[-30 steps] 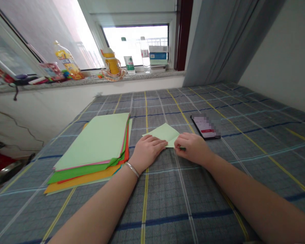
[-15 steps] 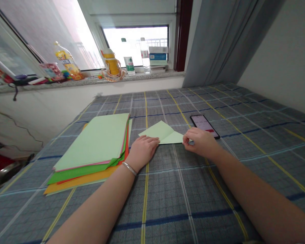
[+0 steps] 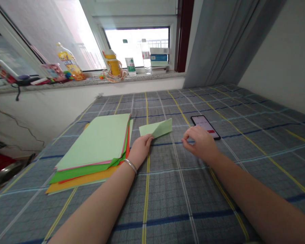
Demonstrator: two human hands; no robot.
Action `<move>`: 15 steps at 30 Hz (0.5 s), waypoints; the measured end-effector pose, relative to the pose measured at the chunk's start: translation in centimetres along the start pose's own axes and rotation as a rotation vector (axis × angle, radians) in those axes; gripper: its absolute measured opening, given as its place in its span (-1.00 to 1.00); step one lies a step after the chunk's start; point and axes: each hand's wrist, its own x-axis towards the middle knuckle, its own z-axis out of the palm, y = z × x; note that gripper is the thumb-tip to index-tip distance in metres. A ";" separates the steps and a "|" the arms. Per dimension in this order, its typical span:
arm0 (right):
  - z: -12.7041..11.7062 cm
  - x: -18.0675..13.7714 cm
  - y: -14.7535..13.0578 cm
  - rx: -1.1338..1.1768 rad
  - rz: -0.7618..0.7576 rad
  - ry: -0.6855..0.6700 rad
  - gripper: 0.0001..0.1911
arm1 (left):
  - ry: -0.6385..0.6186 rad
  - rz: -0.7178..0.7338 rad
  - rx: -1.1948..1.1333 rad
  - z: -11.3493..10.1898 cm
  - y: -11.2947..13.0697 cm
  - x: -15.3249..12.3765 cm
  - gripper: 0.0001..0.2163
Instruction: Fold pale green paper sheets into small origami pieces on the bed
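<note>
the left hand [image 3: 139, 150] pinches the paper [image 3: 157, 128] at its near left edge, the far side raised. the right hand [image 3: 200, 142] hovers beside the phone [image 3: 205, 126], fingers loosely curled and empty, with bare cloth [image 3: 167, 189] between the 2 hands.

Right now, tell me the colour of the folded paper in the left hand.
Pale green; the head view shows the folded paper in the left hand.

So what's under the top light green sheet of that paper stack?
Only edges show: a pink sheet directly beneath, then bright green, red-orange and yellow-orange sheets, on the plaid bedsheet. Their middles, and any further sheets, are covered.
</note>
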 end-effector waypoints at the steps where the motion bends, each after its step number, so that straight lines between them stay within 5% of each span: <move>1: 0.1 0.0 0.1 0.012 0.032 0.007 -0.91 | 0.030 -0.054 -0.048 -0.1 -0.1 0.1 -0.69; 5: 1.2 -0.2 0.6 0.137 0.156 -0.059 -0.96 | 0.174 -0.185 -0.266 -0.1 -0.2 0.3 -0.71; 8: 2.5 -0.4 0.9 0.310 0.256 -0.125 -0.88 | 0.225 -0.216 -0.687 0.3 0.3 0.4 -0.75; 11: 3.8 -0.8 1.0 0.455 0.403 -0.171 -0.73 | 0.137 -0.247 -1.186 0.7 1.2 0.5 -0.71; 15: 5.0 -1.0 1.2 0.731 0.566 -0.215 -0.46 | 0.037 -0.317 -1.389 0.7 2.0 0.4 -0.73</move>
